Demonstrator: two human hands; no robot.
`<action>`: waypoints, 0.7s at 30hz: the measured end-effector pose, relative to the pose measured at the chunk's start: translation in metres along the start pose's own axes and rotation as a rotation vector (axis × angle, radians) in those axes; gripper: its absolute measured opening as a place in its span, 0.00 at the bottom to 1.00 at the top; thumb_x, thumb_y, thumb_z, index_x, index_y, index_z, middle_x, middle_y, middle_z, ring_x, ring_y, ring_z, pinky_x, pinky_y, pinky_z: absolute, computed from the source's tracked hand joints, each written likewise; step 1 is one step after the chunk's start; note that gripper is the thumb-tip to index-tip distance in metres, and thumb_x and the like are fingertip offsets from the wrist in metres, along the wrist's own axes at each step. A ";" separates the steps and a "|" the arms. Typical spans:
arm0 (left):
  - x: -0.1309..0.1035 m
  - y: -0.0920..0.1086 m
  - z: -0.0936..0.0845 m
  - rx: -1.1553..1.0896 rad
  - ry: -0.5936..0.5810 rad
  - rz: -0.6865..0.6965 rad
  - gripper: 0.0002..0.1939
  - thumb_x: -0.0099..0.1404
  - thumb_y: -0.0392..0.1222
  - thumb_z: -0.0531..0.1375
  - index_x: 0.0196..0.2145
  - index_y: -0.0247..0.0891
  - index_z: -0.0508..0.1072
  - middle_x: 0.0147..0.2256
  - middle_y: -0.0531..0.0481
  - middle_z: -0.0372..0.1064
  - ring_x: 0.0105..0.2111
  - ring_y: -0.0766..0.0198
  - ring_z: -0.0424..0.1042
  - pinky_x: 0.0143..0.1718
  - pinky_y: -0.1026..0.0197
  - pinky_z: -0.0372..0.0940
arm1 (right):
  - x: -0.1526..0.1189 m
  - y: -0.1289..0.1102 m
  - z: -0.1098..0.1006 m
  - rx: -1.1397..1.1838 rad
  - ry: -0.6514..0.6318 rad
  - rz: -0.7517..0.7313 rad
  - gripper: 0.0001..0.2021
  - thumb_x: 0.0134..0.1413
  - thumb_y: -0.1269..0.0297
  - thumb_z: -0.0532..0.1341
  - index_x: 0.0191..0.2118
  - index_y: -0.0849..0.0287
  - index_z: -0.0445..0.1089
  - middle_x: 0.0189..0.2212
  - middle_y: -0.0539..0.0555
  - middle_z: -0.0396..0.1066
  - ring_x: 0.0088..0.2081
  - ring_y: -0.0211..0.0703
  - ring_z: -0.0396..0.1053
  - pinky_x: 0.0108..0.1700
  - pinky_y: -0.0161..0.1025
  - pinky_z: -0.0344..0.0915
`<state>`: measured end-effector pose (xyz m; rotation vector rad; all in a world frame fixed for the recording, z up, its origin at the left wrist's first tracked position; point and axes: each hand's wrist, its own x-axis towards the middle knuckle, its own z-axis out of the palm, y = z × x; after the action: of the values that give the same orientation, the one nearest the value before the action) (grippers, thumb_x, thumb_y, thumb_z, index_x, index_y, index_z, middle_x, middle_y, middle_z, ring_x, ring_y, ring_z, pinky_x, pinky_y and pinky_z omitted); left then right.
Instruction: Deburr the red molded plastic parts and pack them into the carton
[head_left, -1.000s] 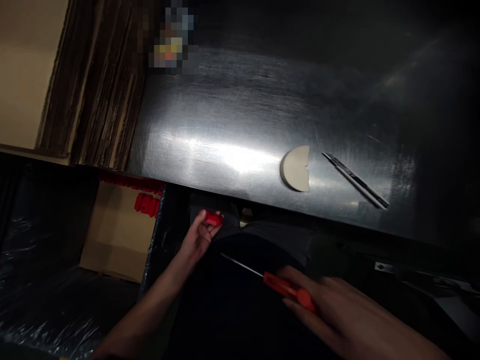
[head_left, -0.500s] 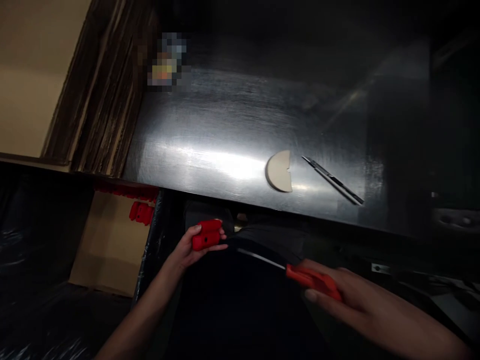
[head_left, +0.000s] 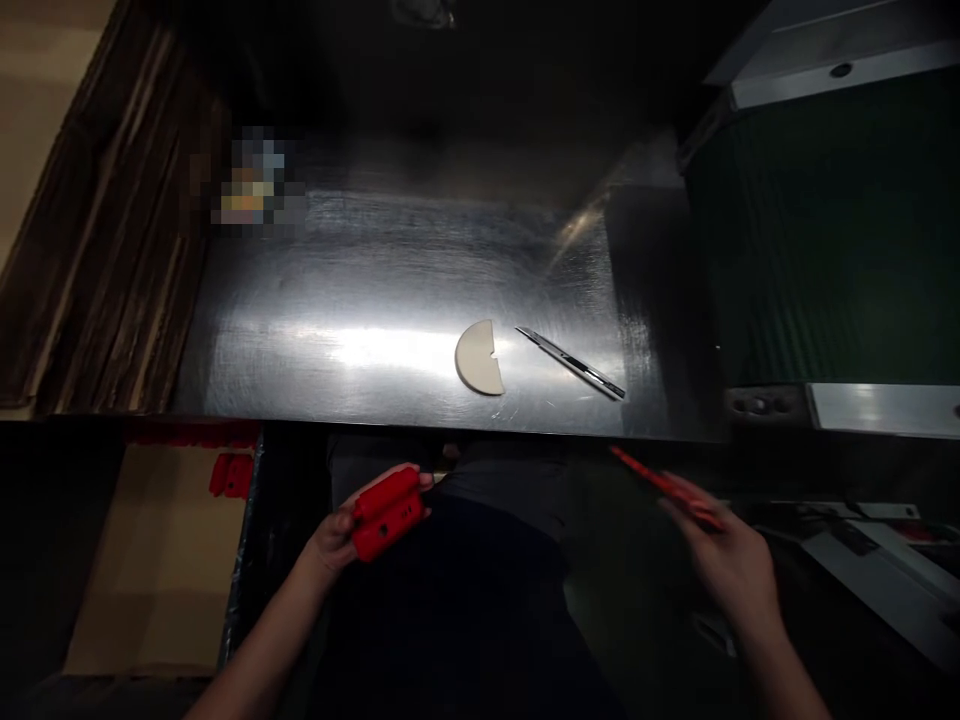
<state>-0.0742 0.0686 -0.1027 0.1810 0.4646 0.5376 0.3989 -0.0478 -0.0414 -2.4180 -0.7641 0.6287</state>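
My left hand (head_left: 337, 535) is closed around a red moulded plastic part (head_left: 388, 512) with two rounded ridges and small dark holes, held over my lap in front of the metal table's edge. My right hand (head_left: 731, 565) grips a slim red object (head_left: 671, 487) that points up and left. Motion blurs it, so its exact kind is unclear. Lying on the table are a beige half-disc (head_left: 478, 358) with a small notch and a slim silver utility knife (head_left: 571, 362), both apart from my hands.
The brushed metal table (head_left: 360, 270) spans the middle. Stacked cardboard (head_left: 97, 230) stands on its left. Below is a lined box with a cardboard sheet (head_left: 142, 570) and red parts (head_left: 231, 475). At right is a green conveyor belt (head_left: 832, 240) with a metal frame.
The view has swung right, bringing the green belt in. My right hand has moved away from my left, still gripping the red object. The red part has turned in my left hand.
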 end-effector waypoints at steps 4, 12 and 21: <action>0.007 -0.010 0.008 -0.017 0.013 -0.022 0.60 0.45 0.58 0.81 0.70 0.34 0.66 0.68 0.29 0.66 0.74 0.32 0.54 0.75 0.35 0.44 | 0.012 0.023 0.057 0.154 0.318 -0.013 0.43 0.55 0.33 0.63 0.61 0.69 0.72 0.57 0.69 0.76 0.58 0.66 0.75 0.64 0.58 0.69; -0.003 -0.009 0.025 -0.051 0.107 0.075 0.54 0.50 0.60 0.78 0.67 0.33 0.68 0.64 0.27 0.70 0.67 0.28 0.66 0.72 0.30 0.49 | 0.057 0.018 0.131 0.200 0.331 0.045 0.25 0.67 0.47 0.66 0.60 0.59 0.70 0.56 0.59 0.75 0.54 0.54 0.75 0.57 0.58 0.73; -0.035 0.017 0.034 -0.087 0.278 0.401 0.43 0.62 0.67 0.69 0.65 0.38 0.71 0.68 0.29 0.66 0.69 0.27 0.62 0.69 0.28 0.54 | 0.028 0.032 0.141 -0.097 -0.175 0.119 0.17 0.45 0.45 0.62 0.34 0.53 0.72 0.27 0.58 0.76 0.38 0.70 0.80 0.43 0.62 0.77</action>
<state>-0.0927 0.0630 -0.0542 0.1159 0.6798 0.9814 0.3523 -0.0060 -0.1742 -2.5354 -0.7395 0.8785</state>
